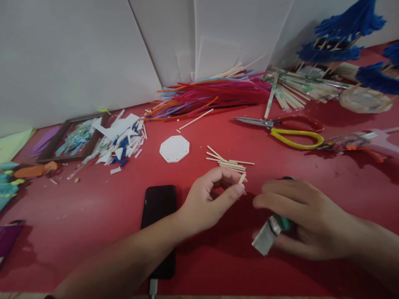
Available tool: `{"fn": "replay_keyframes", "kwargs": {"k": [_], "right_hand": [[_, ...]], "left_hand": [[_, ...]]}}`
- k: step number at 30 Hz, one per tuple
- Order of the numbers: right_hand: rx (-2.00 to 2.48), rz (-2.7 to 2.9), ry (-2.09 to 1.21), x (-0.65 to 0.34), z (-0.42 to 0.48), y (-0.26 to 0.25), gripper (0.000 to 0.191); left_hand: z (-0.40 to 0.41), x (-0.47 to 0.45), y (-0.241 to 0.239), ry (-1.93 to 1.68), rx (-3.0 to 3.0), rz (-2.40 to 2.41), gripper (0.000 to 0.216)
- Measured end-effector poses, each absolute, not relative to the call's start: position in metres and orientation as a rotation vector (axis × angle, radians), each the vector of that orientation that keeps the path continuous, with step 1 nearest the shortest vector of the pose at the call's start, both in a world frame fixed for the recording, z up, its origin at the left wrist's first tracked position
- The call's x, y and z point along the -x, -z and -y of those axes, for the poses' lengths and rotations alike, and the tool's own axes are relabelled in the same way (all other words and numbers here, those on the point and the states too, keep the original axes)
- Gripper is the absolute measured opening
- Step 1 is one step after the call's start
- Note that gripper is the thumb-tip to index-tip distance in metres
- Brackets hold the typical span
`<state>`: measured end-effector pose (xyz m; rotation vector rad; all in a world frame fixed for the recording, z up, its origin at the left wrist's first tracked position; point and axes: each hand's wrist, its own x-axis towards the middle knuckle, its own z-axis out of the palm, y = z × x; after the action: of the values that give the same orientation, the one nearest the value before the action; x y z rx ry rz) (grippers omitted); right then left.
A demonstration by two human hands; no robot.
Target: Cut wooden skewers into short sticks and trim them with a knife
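My left hand (212,201) pinches a short wooden stick (242,178) between thumb and fingertips, and most of the stick is hidden. Just beyond it, several thin wooden sticks (232,165) lie in a loose pile on the red table. My right hand (307,218), slightly blurred, is closed round a green tool (284,223) with a silver metal part and a short, wide grey end pointing down and left. The fingers cover much of that tool, so its exact kind is unclear. Behind the left hand rests a white octagonal piece (174,148) with small holes near its edge.
A black phone (159,207) with a cable lies under my left forearm. Scissors (280,128) with red and yellow handles sit at right. Farther back are pipe cleaners (218,93), wrapped chopsticks (293,93) and blue fringed models (333,52). Paper scraps (124,139) and a brown frame (50,157) lie left.
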<state>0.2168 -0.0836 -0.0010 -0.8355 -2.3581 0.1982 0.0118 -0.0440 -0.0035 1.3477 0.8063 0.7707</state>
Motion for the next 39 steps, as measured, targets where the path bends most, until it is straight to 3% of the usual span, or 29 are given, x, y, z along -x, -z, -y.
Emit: {"fn": "replay_keyframes", "kwargs": {"k": [4, 10, 16, 23, 28, 31, 34, 39], "right_hand": [[0.875, 2.287, -0.233, -0.217, 0.083, -0.002, 0.03], [0.979, 2.264, -0.176, -0.215, 0.082, -0.004, 0.025], [1.46, 2.003, 0.084, -0.229, 0.071, 0.011, 0.025], [1.718, 2.0, 0.191, -0.256, 0.05, 0.043, 0.035], [1.693, 2.103, 0.293, -0.258, 0.045, 0.05, 0.038], [1.587, 2.085, 0.338, -0.255, 0.046, 0.04, 0.03], [1.361, 2.079, 0.246, -0.243, 0.049, 0.029, 0.024], [1.067, 2.307, 0.072, -0.219, 0.053, 0.03, 0.033]], "left_hand": [[0.047, -0.011, -0.001, -0.718, -1.496, -0.849, 0.018], [0.045, -0.013, 0.006, -0.769, -1.358, -0.748, 0.029], [0.041, -0.013, 0.008, -0.824, -1.193, -0.75, 0.037], [0.04, -0.012, 0.005, -0.927, -1.091, -0.827, 0.013], [0.038, -0.013, 0.007, -1.051, -1.08, -0.792, 0.021], [0.035, -0.012, 0.008, -1.144, -1.079, -0.874, 0.013], [0.032, -0.008, 0.012, -1.221, -1.093, -1.028, 0.021], [0.03, -0.005, 0.019, -1.288, -1.15, -1.128, 0.019]]}}
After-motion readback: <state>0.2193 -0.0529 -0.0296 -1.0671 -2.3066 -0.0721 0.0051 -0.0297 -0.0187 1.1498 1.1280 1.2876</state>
